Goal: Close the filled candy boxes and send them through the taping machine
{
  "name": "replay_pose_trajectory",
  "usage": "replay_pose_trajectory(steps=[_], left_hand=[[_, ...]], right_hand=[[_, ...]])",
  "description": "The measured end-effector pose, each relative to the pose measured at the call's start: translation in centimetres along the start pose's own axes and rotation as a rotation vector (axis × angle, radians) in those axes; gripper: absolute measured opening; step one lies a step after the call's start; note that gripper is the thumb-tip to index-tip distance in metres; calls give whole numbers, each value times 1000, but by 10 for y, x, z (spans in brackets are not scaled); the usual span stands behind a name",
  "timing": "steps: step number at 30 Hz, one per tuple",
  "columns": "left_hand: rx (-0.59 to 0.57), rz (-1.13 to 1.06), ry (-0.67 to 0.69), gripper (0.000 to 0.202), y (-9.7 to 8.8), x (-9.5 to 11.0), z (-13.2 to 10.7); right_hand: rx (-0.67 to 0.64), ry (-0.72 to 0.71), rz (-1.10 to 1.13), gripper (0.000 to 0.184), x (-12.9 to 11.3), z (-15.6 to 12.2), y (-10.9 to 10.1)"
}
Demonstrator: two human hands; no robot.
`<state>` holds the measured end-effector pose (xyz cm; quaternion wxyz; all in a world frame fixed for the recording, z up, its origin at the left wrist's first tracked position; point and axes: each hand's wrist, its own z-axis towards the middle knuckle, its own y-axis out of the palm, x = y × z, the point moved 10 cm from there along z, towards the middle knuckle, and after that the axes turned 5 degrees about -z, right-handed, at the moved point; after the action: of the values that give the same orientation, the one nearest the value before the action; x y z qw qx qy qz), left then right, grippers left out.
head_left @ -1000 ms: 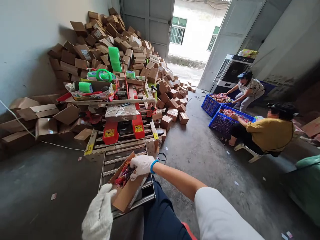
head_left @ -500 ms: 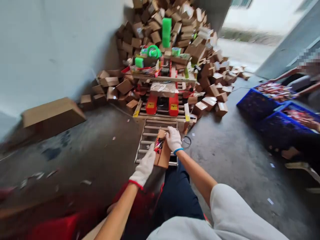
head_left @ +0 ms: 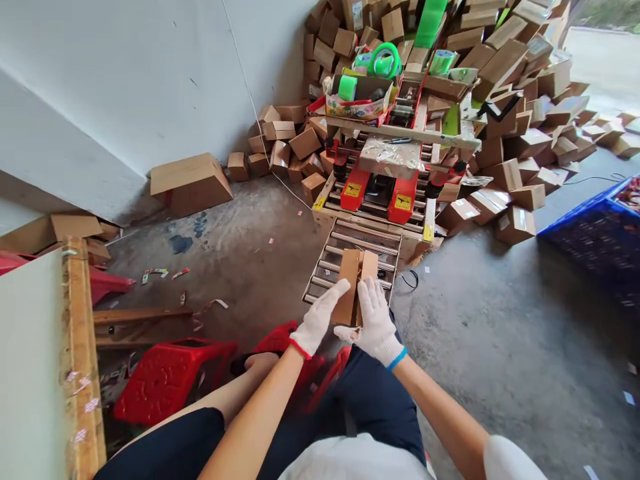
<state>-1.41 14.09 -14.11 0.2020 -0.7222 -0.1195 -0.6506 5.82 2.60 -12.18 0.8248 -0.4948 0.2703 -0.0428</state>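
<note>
Over my remote view I have both arms reaching forward and down. My left forearm (head_left: 253,420) slants in from the lower left, my right forearm (head_left: 443,413) from the lower right. My white-gloved left hand (head_left: 321,317) and right hand (head_left: 376,325) sit close together, fingers extended, the right thumb (head_left: 345,333) pointing leftward.

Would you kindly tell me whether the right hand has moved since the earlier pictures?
Yes, the right hand has moved back toward the near end of the roller conveyor.
</note>
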Motion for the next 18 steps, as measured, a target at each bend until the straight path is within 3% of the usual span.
replay_pose_trajectory(steps=[2, 5, 7, 10, 12, 14, 16, 18], left_hand=[[40, 11, -15, 51, 0, 2, 3], [74, 208, -7, 46, 6, 13, 11], [54, 310, 38, 41, 10, 24, 19], [-36, 219, 51, 39, 7, 27, 29], [3, 90, -20, 42, -10, 17, 29], [197, 10, -111, 44, -43, 3, 14], [420, -20, -186, 46, -76, -8, -21], [545, -50, -256, 46, -98, -18, -70]], right_hand=[[27, 23, 29, 122, 3, -1, -6], [32, 1, 57, 123, 12, 7, -7], [-37, -62, 4, 122, 13, 10, 3], [-192, -99, -156, 104, 19, 11, 26], [-234, -78, -227, 92, 28, 23, 32], [-227, -49, -248, 85, 43, 54, 27], [-161, 7, -248, 80, 63, 100, 11], [-47, 74, -240, 68, 80, 148, -12]])
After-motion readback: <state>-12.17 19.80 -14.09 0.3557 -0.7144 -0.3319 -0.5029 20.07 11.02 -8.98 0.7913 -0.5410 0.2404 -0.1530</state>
